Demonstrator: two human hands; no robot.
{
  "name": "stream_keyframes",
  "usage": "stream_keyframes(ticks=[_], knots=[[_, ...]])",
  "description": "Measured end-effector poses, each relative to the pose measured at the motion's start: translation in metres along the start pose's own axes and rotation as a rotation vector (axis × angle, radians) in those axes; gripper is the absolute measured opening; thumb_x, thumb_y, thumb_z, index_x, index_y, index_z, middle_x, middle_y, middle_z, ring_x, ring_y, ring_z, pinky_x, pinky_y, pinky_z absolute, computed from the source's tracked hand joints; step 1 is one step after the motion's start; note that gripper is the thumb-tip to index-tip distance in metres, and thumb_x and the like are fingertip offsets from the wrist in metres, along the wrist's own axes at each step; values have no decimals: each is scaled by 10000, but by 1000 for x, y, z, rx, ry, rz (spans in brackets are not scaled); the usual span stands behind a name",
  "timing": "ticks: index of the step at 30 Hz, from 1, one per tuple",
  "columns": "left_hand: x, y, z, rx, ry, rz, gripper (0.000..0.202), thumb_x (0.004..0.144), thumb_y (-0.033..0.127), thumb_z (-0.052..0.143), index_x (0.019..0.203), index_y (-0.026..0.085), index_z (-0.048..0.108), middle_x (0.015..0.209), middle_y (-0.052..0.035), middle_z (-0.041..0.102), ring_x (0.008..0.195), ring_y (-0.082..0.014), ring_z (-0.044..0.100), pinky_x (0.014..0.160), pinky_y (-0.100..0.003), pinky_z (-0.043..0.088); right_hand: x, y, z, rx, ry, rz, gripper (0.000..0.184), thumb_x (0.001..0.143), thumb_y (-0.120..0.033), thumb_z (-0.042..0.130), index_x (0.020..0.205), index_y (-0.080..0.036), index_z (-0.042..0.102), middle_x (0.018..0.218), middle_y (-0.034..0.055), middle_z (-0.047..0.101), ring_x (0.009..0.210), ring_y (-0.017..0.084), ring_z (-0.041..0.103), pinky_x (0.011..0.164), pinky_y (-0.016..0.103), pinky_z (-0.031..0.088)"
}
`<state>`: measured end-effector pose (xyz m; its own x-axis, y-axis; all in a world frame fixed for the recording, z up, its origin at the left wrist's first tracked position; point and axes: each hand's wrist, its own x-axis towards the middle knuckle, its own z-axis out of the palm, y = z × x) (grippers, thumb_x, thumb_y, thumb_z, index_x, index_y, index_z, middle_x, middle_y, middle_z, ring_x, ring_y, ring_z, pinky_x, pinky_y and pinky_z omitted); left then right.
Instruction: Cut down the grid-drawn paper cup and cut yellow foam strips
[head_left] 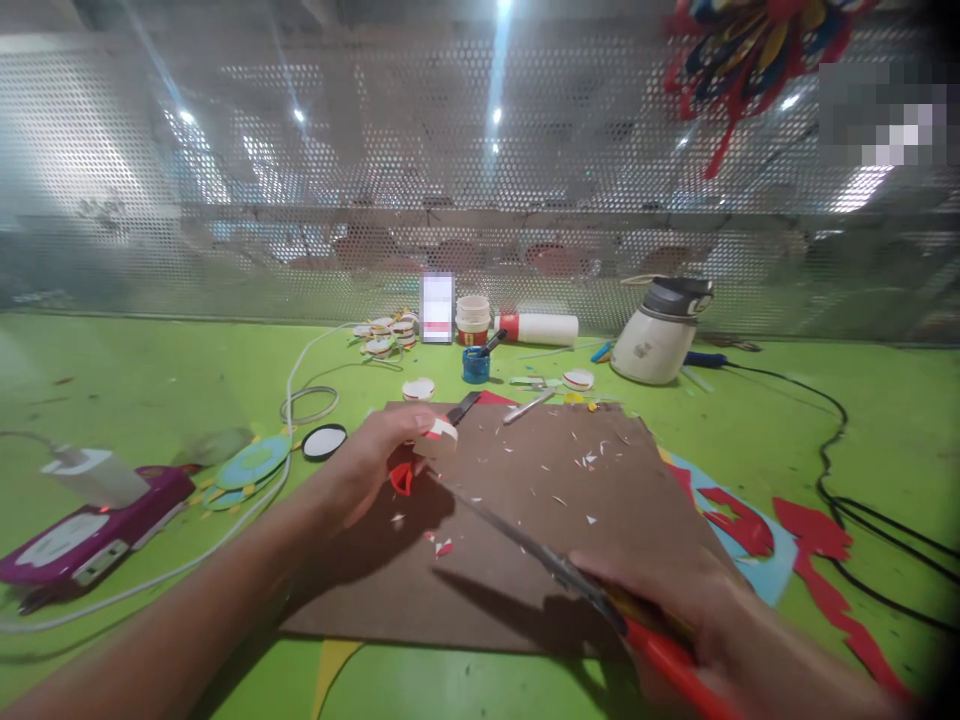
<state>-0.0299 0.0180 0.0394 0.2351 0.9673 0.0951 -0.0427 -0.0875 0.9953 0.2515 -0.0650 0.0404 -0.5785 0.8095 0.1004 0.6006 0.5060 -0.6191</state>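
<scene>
My left hand (373, 455) is closed on a small curved white piece with red marks (444, 437), pinched near the thumb and held over a brown board (517, 620). A small red piece (402, 479) shows just under those fingers; whether they touch it I cannot tell. In my right hand (697, 600) is a pair of scissors (559, 570) with red handles. Its blades are parted and point to the left, with the upper tip near my left fingers. Small white and red scraps (590, 460) lie scattered on the board.
Behind the board stand a blue jar (475, 366), a white tub (473, 320), a white roll (544, 329) and a large white bottle (654, 340). A craft knife (529, 407) lies at its far edge. A purple power strip (97, 530) is left; red cutouts (814, 530) and black cable are right.
</scene>
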Motion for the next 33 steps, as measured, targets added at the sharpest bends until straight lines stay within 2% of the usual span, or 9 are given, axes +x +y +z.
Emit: stream_keyframes(ticks=[2,4,9,11,14,18,24,28,33], knots=[[1,0,0,-37,-1,-17,254,752,386,620,707,148,698,669,-39,596,597,-170,527,572,-292,430,0,-1,0,-7,-30,-22,315,771,-118,562,912,-286,787,843,3,804,685,208,728,583,244,548],[0,2,0,-65,0,-24,251,734,382,629,735,146,715,704,-43,609,614,-166,531,588,-288,439,0,1,0,-23,-8,-16,309,796,-155,566,958,-292,792,927,10,809,754,223,743,589,249,558],[-3,6,2,-165,34,-64,272,677,357,687,828,153,786,769,-66,675,692,-177,557,635,-274,458,5,18,-3,-160,229,105,410,890,-325,562,1278,-271,680,1211,99,741,1050,306,707,863,409,572],[-5,7,2,-219,53,-85,279,649,349,716,837,165,807,817,-76,708,752,-197,592,672,-278,474,7,25,-3,-253,260,177,435,908,-327,537,1325,-258,643,1277,119,706,1099,328,686,887,447,557],[-8,9,2,-267,62,-91,294,619,368,763,836,180,825,926,-89,743,861,-234,625,711,-287,495,12,30,1,-441,210,286,422,885,-238,533,1286,-245,663,1200,123,744,1033,347,709,826,457,556],[-11,13,3,-282,40,-75,351,572,373,815,852,163,836,911,-102,757,887,-239,627,756,-285,502,17,32,6,-567,128,318,366,893,-207,537,1221,-230,696,1007,114,793,905,329,741,713,391,542],[-11,12,4,-369,-18,-2,378,560,370,816,854,133,838,920,-125,759,789,-212,603,697,-295,507,19,33,6,-575,130,305,344,907,-214,544,1220,-224,688,1063,125,775,955,342,723,728,398,521],[-13,8,1,-421,-42,-12,404,582,370,807,907,130,833,1011,-141,759,896,-255,630,751,-320,529,19,34,4,-571,124,298,342,921,-242,541,1232,-217,683,1059,145,762,917,354,720,701,415,517],[-14,3,-5,-391,-175,-24,457,616,366,826,1036,186,807,1030,-111,756,943,-250,648,833,-327,542,19,34,3,-570,137,231,299,939,-273,546,1190,-211,695,1042,157,708,975,370,662,747,471,517]])
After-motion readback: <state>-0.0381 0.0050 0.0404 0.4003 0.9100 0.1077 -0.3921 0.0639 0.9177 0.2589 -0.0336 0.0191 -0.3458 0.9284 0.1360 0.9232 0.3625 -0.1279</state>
